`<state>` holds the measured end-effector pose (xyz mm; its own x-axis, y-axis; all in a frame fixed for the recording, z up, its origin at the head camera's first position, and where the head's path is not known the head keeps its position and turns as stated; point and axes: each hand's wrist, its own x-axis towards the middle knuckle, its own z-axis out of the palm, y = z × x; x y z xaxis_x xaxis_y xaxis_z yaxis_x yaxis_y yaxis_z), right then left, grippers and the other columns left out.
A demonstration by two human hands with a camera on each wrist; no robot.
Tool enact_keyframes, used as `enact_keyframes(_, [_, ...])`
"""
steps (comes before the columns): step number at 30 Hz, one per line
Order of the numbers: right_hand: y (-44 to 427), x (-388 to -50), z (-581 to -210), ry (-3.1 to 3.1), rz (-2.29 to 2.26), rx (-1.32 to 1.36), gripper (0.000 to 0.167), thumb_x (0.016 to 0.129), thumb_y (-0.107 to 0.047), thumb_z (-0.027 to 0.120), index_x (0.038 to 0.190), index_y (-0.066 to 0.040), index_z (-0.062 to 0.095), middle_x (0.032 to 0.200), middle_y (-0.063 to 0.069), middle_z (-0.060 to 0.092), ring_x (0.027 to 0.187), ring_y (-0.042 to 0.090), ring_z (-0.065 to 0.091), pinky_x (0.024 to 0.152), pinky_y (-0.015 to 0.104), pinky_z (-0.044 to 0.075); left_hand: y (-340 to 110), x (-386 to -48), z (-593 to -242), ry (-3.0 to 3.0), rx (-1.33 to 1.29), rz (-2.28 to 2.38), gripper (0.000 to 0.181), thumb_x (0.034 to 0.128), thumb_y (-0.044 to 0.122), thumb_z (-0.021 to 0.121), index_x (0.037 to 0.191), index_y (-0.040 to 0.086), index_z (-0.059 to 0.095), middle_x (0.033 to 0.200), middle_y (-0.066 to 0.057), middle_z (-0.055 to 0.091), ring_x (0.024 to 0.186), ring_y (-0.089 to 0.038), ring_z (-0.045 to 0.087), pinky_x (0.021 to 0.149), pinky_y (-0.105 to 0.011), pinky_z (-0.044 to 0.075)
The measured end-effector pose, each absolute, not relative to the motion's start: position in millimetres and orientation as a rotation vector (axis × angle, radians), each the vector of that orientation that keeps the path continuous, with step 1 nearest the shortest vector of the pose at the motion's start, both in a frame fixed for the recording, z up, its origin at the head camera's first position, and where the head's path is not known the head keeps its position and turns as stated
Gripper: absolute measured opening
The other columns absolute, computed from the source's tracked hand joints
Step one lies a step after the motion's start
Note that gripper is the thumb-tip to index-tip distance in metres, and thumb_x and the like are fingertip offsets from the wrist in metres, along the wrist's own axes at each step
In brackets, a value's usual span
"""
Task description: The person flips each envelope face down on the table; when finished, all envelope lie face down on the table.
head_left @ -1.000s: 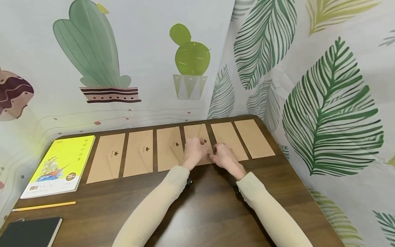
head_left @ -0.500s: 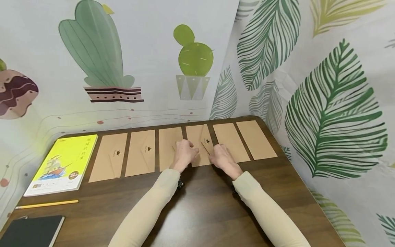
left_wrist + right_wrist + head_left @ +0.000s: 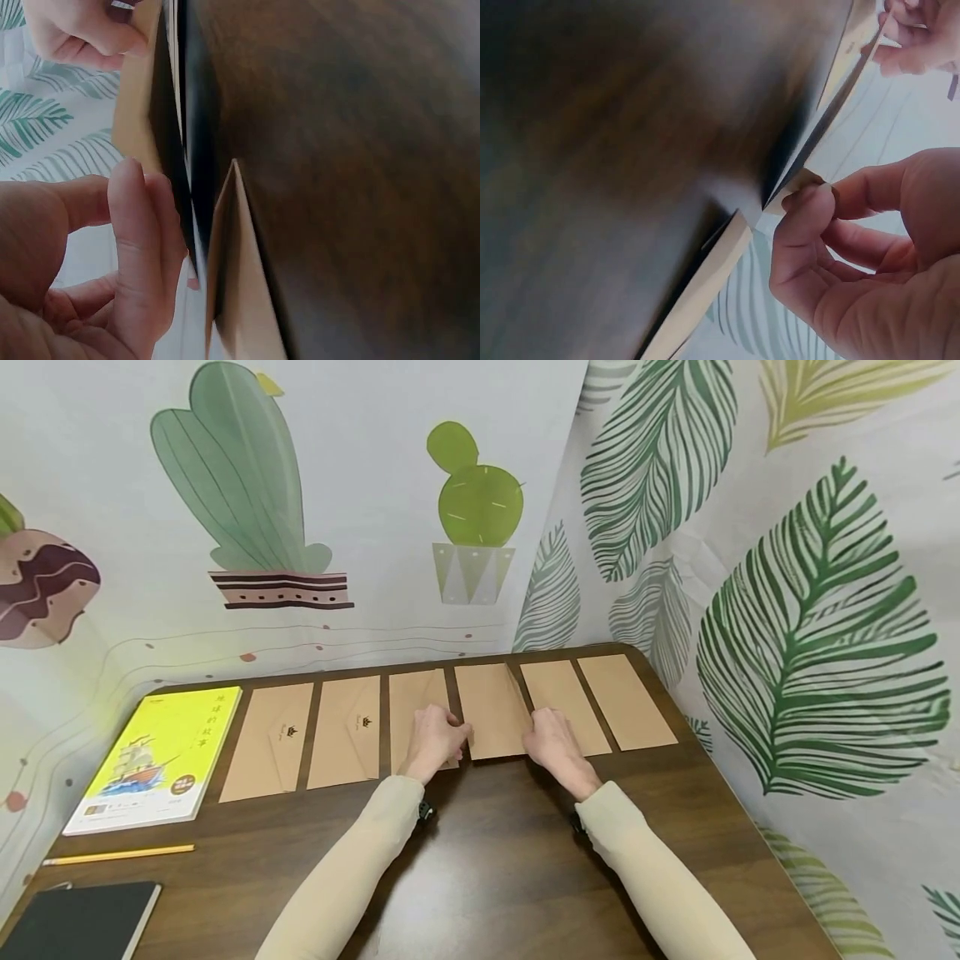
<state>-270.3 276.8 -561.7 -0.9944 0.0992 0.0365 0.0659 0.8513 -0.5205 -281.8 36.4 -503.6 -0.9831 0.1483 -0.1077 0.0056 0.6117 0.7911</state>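
Observation:
Several brown paper envelopes lie in a row along the table's far side. The fourth from the left (image 3: 487, 710) shows a plain face, with its front edge slightly raised over a dark shadow. At its left edge my left hand (image 3: 433, 739) pinches it with thumb and fingers. My right hand (image 3: 553, 743) pinches its right edge; in the right wrist view, the thumb and forefinger (image 3: 810, 206) close on the paper. From the left wrist view, the envelope (image 3: 139, 112) stands tilted off the table. Beneath my left hand lies a neighbouring envelope (image 3: 408, 693), partly hidden.
To the left sit two crown-printed envelopes (image 3: 270, 727), a yellow book (image 3: 161, 735), a yellow pencil (image 3: 120, 855) and a black notebook (image 3: 82, 918). Two plain envelopes (image 3: 626, 693) are at the right. A patterned cloth (image 3: 390, 527) hangs behind the brown table (image 3: 480, 860).
My left hand has moved left, to the fourth envelope's left edge. That envelope's crown-printed flap has gone from sight and a plain face shows. The right hand stays at its right edge.

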Motion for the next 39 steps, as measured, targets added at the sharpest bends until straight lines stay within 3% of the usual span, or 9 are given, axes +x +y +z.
enact_keyframes(4, [273.0, -256.6, -534.1, -2.942, 0.945, -0.171, 0.036, 0.096, -0.005, 0.053, 0.062, -0.016, 0.045, 0.064, 0.005, 0.046, 0.059, 0.024, 0.049, 0.053, 0.035, 0.042, 40.1, -271.3, -488.7, 2.524, 0.04, 1.412, 0.023, 0.0953, 0.021, 0.08, 0.095, -0.002, 0.079, 0.063, -0.006, 0.075, 0.045, -0.012, 0.069, 0.045, -0.021, 0.052])
enact_keyframes(8, [268.3, -246.0, -512.4, -2.938, 1.013, -0.187, 0.037, 0.097, -0.005, 0.053, 0.062, -0.015, 0.044, 0.063, 0.004, 0.043, 0.061, 0.025, 0.048, 0.055, 0.036, 0.04, 42.3, -269.8, -492.2, 2.311, 0.006, 1.593, 0.03, 0.0966, 0.016, 0.08, 0.113, -0.008, 0.073, 0.084, -0.012, 0.076, 0.05, -0.01, 0.069, 0.055, -0.023, 0.061])
enact_keyframes(12, [279.6, -257.2, -537.8, -2.897, 0.985, -0.128, 0.036, 0.097, -0.01, 0.053, 0.063, -0.02, 0.042, 0.061, -0.001, 0.039, 0.061, 0.021, 0.045, 0.054, 0.034, 0.036, 42.1, -271.7, -496.8, 2.162, 0.006, 1.717, 0.04, 0.0975, 0.009, 0.078, 0.127, -0.015, 0.067, 0.108, -0.022, 0.074, 0.054, -0.009, 0.07, 0.062, -0.026, 0.065])
enact_keyframes(15, [287.8, -262.8, -551.3, -2.849, 1.033, -0.093, 0.036, 0.098, -0.015, 0.052, 0.064, -0.021, 0.041, 0.059, -0.004, 0.04, 0.058, 0.018, 0.046, 0.052, 0.032, 0.036, 42.1, -273.3, -498.1, 2.053, -0.034, 1.78, 0.043, 0.0981, 0.005, 0.077, 0.133, -0.016, 0.062, 0.116, -0.025, 0.072, 0.056, -0.009, 0.069, 0.064, -0.024, 0.065])
enact_keyframes(18, [281.4, -249.0, -527.6, -2.792, 1.256, -0.121, 0.037, 0.105, -0.021, 0.053, 0.068, -0.017, 0.053, 0.057, -0.002, 0.05, 0.053, 0.016, 0.053, 0.048, 0.029, 0.041, 42.0, -274.2, -496.8, 1.99, -0.074, 1.811, 0.045, 0.0984, 0.003, 0.077, 0.135, -0.015, 0.059, 0.115, -0.022, 0.071, 0.058, -0.01, 0.068, 0.064, -0.023, 0.065])
enact_keyframes(23, [264.3, -227.6, -486.5, -2.737, 1.566, -0.369, 0.037, 0.112, -0.03, 0.059, 0.091, -0.004, 0.072, 0.066, 0.001, 0.061, 0.055, 0.014, 0.057, 0.046, 0.026, 0.043, 42.2, -273.3, -493.3, 1.957, -0.086, 1.834, 0.045, 0.0997, 0.001, 0.075, 0.136, -0.015, 0.056, 0.113, -0.019, 0.067, 0.057, -0.009, 0.067, 0.063, -0.022, 0.064])
enact_keyframes(28, [264.7, -230.0, -489.7, -2.707, 1.745, -0.434, 0.031, 0.105, -0.031, 0.071, 0.102, -0.001, 0.072, 0.067, -0.005, 0.056, 0.057, 0.011, 0.051, 0.049, 0.023, 0.038, 42.4, -271.3, -493.3, 1.958, -0.075, 1.826, 0.044, 0.1, 0.002, 0.076, 0.135, -0.016, 0.057, 0.109, -0.018, 0.071, 0.055, -0.009, 0.068, 0.061, -0.021, 0.063])
enact_keyframes(33, [266.2, -231.9, -491.3, -2.68, 1.851, -0.5, 0.043, 0.1, -0.027, 0.077, 0.128, 0.005, 0.068, 0.073, -0.007, 0.057, 0.061, 0.009, 0.053, 0.053, 0.022, 0.039, 42.1, -270.5, -495.0, 1.992, -0.045, 1.793, 0.042, 0.0996, 0.003, 0.076, 0.132, -0.016, 0.059, 0.101, -0.014, 0.07, 0.058, -0.01, 0.068, 0.063, -0.024, 0.065])
enact_keyframes(39, [267.1, -232.7, -489.1, -2.663, 1.856, -0.552, 0.051, 0.099, -0.024, 0.078, 0.137, 0.006, 0.062, 0.079, -0.004, 0.059, 0.065, 0.01, 0.055, 0.054, 0.023, 0.039, 45.8, -269.7, -496.9, 2.029, -0.033, 1.764, 0.039, 0.0976, 0.004, 0.078, 0.127, -0.016, 0.062, 0.09, -0.009, 0.07, 0.063, -0.013, 0.069, 0.064, -0.026, 0.066])
